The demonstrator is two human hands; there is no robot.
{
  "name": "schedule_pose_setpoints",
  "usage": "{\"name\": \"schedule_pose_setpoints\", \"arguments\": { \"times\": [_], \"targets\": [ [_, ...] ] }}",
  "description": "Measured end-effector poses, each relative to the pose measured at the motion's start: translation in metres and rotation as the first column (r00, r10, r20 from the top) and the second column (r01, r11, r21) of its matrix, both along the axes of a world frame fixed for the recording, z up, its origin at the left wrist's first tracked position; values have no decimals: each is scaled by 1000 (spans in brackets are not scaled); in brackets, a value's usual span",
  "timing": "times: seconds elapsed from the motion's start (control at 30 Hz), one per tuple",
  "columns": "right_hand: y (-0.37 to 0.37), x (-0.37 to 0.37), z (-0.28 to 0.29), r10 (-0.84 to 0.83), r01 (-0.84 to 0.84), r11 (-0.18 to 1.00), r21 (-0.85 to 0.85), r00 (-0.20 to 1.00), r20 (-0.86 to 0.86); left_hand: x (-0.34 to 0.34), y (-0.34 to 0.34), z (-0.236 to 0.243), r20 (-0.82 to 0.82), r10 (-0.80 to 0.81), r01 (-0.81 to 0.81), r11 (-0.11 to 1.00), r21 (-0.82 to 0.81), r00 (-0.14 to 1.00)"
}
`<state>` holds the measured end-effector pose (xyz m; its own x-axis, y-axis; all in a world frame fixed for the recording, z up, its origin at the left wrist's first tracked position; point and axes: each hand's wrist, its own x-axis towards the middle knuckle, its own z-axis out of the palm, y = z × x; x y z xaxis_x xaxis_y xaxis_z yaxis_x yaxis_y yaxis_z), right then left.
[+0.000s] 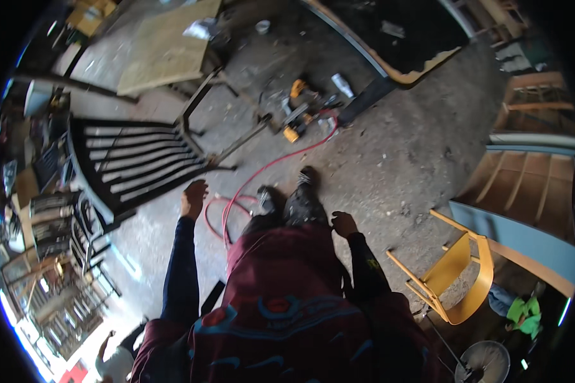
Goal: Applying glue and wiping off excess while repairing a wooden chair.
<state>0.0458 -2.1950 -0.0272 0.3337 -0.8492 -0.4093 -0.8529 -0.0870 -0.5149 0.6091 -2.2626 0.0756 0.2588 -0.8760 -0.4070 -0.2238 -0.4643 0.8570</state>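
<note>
My left hand (193,199) hangs beside my body in front of a dark slatted chair back (144,159), fingers loosely bent and apart, with nothing seen in it. On the other side my right hand (344,225) also hangs free, its fingers loosely curled over the concrete floor (396,166). Neither hand appears to touch anything. Between them are my dark, stained shoes (305,182), and a red hose (262,167) loops over the floor by my left foot.
Yellow-and-grey tools (292,133) lie ahead near a dark-topped table (396,32). A wooden board (166,48) rests far left. At right stand a yellow chair (457,274) and a blue-edged furniture piece (514,223). Other people (524,316) are behind me on both sides.
</note>
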Motion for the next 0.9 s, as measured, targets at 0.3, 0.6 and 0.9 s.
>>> {"name": "schedule_pose_setpoints", "arguments": {
  "times": [0.3,0.6,0.9],
  "targets": [
    [-287,18,143,-344,424,841,-336,898,273,-29,88,-104,532,-779,659,595,460,333],
    [-394,83,87,-75,72,995,-63,996,-52,-9,132,-27,-172,685,-498,657,565,708],
    [-270,224,-25,234,-193,947,255,962,-140,231,-1,221,168,399,-292,847,-444,902]
  ]
}}
